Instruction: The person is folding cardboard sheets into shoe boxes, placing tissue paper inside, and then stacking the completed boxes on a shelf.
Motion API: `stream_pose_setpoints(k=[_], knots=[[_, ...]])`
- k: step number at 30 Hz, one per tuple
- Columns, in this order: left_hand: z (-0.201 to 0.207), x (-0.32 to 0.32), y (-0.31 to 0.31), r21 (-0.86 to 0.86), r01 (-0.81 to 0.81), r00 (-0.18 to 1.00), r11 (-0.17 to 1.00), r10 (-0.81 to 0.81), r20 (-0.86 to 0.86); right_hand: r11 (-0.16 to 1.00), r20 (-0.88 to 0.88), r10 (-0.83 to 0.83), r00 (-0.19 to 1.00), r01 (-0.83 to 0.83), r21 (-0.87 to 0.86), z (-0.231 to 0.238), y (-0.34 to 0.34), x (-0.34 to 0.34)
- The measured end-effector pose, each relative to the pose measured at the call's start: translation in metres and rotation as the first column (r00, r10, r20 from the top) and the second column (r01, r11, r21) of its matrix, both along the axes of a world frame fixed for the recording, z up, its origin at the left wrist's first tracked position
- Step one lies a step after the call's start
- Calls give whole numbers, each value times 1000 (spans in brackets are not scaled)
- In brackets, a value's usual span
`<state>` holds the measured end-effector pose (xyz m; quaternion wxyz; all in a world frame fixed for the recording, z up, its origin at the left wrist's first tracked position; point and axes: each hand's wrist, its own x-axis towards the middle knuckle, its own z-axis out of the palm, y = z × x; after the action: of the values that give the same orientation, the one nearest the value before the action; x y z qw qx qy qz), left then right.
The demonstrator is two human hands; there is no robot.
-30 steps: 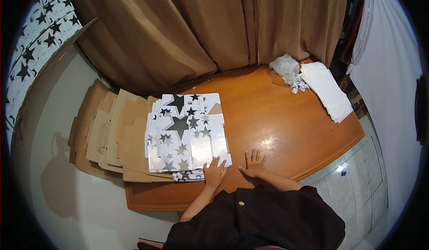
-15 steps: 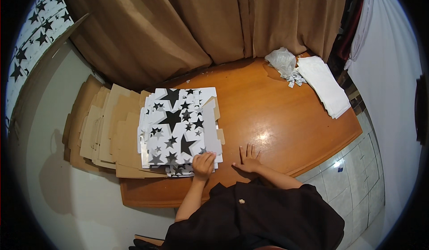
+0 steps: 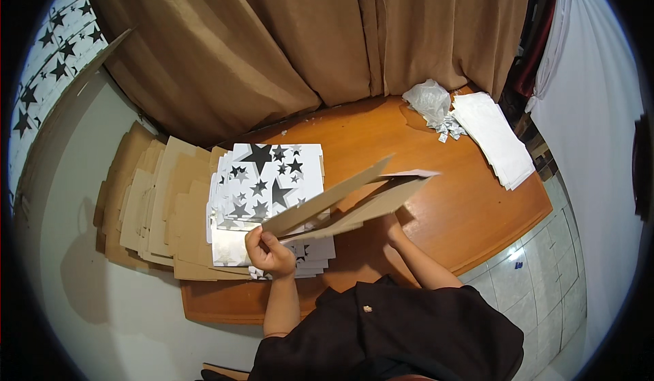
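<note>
My left hand (image 3: 270,253) pinches the near left end of a folded cardboard box blank (image 3: 375,204). The blank is lifted off the stack and tilted over the table, its brown inner side showing and its panels partly spread apart. Right of it, my right hand (image 3: 393,228) is at the blank's lower edge; its fingers are hidden behind the cardboard, so whether it grips is not visible. Under and left of the blank lies a stack of white cardboard blanks with black and grey stars (image 3: 255,183).
Plain brown cardboard blanks (image 3: 153,204) lean fanned out against the wall on the left. At the far right of the wooden table (image 3: 354,132) lie a clear plastic bag (image 3: 429,100), small white packets (image 3: 449,129) and a white paper stack (image 3: 494,139). A brown curtain (image 3: 293,34) hangs behind.
My left hand has taken the top starred blank off the stack, raised it and moved it right, opening its panels. My right hand, earlier flat on the table, is now partly behind the blank.
</note>
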<state>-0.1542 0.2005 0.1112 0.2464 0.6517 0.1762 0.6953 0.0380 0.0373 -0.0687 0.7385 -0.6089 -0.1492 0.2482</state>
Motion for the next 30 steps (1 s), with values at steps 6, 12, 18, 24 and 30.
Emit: stream_pose_setpoints(k=[6,12,18,24,30], knots=[[-13,9,-8,-297,233,964,926,-179,199,872,-48,-428,902,427,242,64,-33,28],[-1,9,-8,-389,413,891,823,-279,357,856,0,-421,907,397,332,83,-86,72],[0,6,-2,-414,464,872,783,-320,371,951,-58,-159,986,169,260,97,-127,86],[-7,16,-3,-479,547,835,687,-407,370,971,-138,108,984,-75,226,69,-141,53],[-12,15,11,-453,647,751,614,-616,238,965,-189,143,972,-94,246,105,-140,37]])
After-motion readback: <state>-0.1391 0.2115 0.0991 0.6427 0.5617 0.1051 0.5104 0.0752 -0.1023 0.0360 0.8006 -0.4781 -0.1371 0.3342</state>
